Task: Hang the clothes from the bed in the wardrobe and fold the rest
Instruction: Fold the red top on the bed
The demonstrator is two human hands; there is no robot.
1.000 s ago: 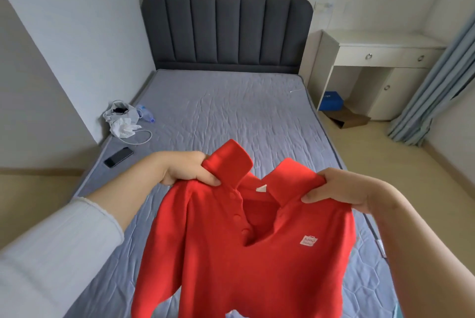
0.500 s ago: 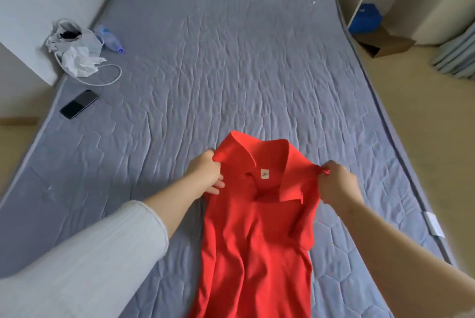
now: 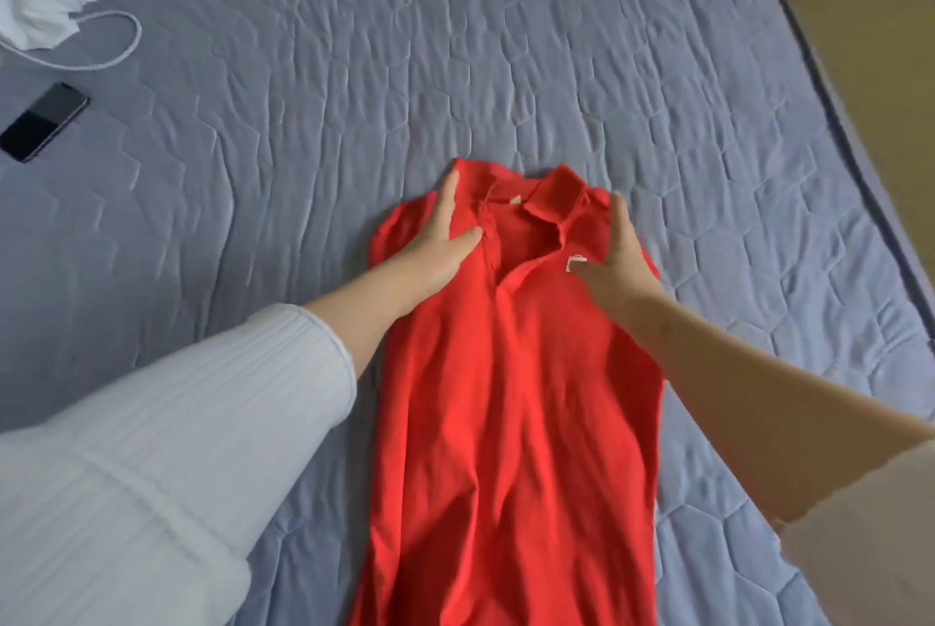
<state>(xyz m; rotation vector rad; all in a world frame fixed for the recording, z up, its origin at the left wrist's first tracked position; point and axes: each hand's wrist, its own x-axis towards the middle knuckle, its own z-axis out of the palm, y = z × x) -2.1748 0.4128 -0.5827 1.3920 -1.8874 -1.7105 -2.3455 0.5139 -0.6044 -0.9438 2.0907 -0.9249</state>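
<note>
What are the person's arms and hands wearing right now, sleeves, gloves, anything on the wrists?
Both hands, left hand and right hand, are bare: no gloves, rings or watch visible. The left arm wears a pale ribbed sleeve pushed up the forearm; a pale sleeve edge shows near the right elbow.

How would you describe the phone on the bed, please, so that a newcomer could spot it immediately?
Start at the grey-blue quilted mattress and look to its far left edge, well away from the red polo shirt. There, just below the looping white cord and the crumpled white bag, lies the flat black rectangular phone. It is the only dark, hard-edged item there.
</note>
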